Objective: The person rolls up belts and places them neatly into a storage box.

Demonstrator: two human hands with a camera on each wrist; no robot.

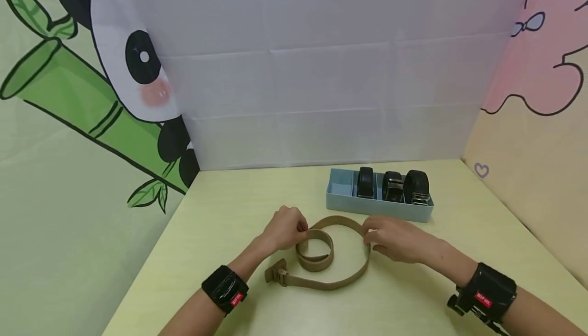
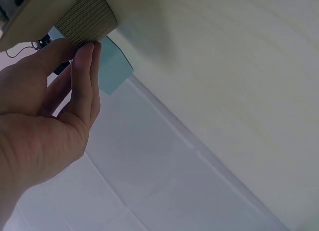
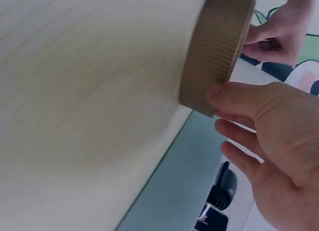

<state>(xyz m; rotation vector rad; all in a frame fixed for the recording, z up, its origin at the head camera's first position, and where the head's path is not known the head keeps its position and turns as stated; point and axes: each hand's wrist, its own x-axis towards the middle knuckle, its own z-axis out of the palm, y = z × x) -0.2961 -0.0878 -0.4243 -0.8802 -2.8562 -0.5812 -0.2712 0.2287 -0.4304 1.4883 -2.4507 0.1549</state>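
A tan woven belt stands on its edge on the table, one end wound into a small coil and the rest curving round it in a wide loop. Its buckle lies at the front left end. At the coil's upper left, my left hand pinches the strap; the left wrist view shows thumb and fingertips at the edge of the ribbed band. On the loop's right side, my right hand holds the strap, with the thumb on its outer face in the right wrist view.
Behind the belt, a light blue divided box holds three rolled dark belts, among them one left of the middle; its leftmost compartment holds nothing. A pale cloth wall rises at the table's back edge, with printed side panels.
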